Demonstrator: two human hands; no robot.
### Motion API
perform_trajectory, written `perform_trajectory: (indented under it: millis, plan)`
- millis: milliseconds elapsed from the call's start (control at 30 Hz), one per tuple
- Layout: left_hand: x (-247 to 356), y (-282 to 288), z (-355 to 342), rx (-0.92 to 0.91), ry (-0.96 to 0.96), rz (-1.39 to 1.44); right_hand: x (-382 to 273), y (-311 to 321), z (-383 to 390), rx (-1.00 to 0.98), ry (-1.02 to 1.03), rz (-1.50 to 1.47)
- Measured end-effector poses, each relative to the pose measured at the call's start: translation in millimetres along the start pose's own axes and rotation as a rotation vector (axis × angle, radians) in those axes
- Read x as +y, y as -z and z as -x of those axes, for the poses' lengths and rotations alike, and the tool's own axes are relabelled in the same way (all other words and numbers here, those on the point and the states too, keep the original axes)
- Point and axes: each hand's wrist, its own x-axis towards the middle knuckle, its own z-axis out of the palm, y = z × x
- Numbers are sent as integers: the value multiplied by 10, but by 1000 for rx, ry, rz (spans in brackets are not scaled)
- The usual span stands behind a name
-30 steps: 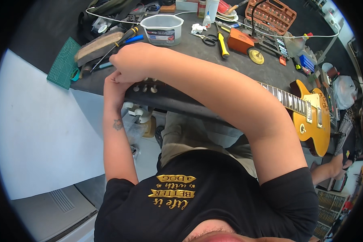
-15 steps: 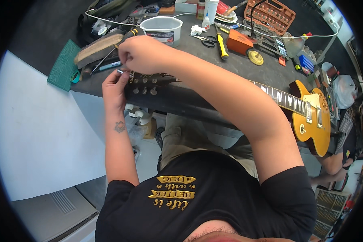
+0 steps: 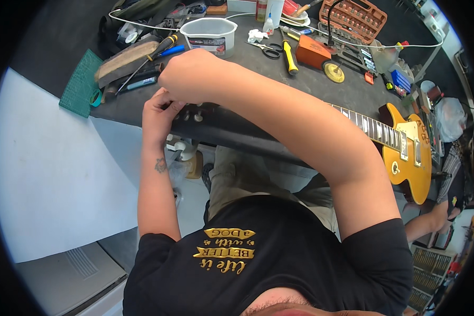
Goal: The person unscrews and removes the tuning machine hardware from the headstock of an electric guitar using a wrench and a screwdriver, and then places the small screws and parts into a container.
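A gold electric guitar [image 3: 412,167] lies across the bench; its fretboard [image 3: 371,128] runs left beneath my right arm. At the neck's far end, metal tuner buttons [image 3: 198,118] poke out below my hands. My right hand [image 3: 188,75] is curled over the headstock, back upward, its fingertips hidden. Just left of it and lower, my left hand [image 3: 159,111] is closed in a pinch, thumb and fingers meeting beside the tuners. Whatever lies between the fingers of either hand is out of sight. Most of the headstock is covered by my hands.
Beyond my hands lie a screwdriver [image 3: 160,48], a blue pen [image 3: 172,50], a wooden block [image 3: 125,62] and a clear plastic tub [image 3: 209,41]. Scissors [image 3: 270,51], a yellow-handled tool [image 3: 289,59] and an orange socket case [image 3: 357,21] are farther right. Another person's arm [image 3: 431,222] shows at right.
Both hands have shifted slightly right and come together over the headstock, covering more tuners. The small shiny metal piece at my left fingertips is now hidden. A blue pen has come into sight.
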Motion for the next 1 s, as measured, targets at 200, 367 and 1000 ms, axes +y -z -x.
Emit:
perform_trajectory:
  millis: [200, 367, 1000]
  plan:
    - [-9, 53, 17, -26, 27, 99, -77, 172, -66, -166, 92, 50]
    - [-76, 87, -5, -47, 69, 111, 17, 3, -140, 24, 272, 4]
    - [104, -131, 45, 68, 59, 101, -184, 231, -40, -163, -3, -67]
